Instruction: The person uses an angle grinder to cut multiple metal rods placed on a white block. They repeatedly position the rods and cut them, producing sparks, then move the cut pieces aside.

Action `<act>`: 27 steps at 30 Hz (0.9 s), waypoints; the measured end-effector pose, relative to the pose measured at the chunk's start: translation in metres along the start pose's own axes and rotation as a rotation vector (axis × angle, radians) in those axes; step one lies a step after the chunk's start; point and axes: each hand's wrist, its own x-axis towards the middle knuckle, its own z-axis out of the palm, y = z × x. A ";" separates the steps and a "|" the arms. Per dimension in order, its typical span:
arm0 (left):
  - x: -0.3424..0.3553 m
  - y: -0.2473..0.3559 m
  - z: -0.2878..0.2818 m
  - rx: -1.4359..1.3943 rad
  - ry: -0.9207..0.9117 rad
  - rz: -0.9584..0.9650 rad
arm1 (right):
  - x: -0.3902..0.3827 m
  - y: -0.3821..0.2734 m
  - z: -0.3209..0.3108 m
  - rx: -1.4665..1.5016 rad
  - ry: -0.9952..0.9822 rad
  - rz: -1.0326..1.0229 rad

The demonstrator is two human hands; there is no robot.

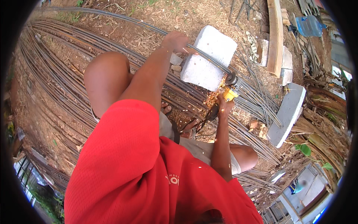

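My left hand [175,42] is closed around a few thin steel rods [209,58] that lie across a white block [215,42]. In my right hand [225,106] is a yellow angle grinder [230,94]. Its dark round disc end [231,78] meets the rods just past the block's right edge. Orange sparks [213,98] spray from there down toward my feet. The exact point of contact is hidden by the grinder head. A dark cable [211,115] hangs below my right hand.
Many long steel rods [93,41] spread over the ground beneath and beside me. A grey slab [287,114] tilts at the right, near a wooden beam [275,37] and a blue water jug [309,26]. Another person [297,186] is far off at lower right.
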 end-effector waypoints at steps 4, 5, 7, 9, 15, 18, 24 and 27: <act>-0.001 -0.002 0.002 0.010 0.057 0.024 | 0.000 -0.002 0.001 0.030 0.011 -0.034; 0.000 -0.002 0.002 0.008 0.044 0.021 | 0.000 -0.001 0.001 0.093 -0.004 0.020; 0.000 -0.002 0.000 0.008 0.026 0.013 | 0.001 0.001 0.001 0.027 -0.002 -0.079; -0.002 -0.001 0.000 0.004 0.047 0.020 | 0.001 0.002 0.000 0.009 -0.006 -0.061; -0.003 0.001 -0.003 0.003 0.003 0.006 | 0.001 0.000 -0.001 0.058 -0.015 -0.033; -0.003 0.001 -0.003 0.017 0.012 0.014 | 0.002 -0.002 -0.002 0.011 -0.010 -0.041; -0.002 0.003 -0.008 0.010 -0.054 -0.025 | 0.003 -0.001 0.000 0.018 -0.009 -0.024; -0.002 0.005 -0.010 0.002 -0.074 -0.038 | 0.001 -0.001 0.002 0.069 0.032 -0.029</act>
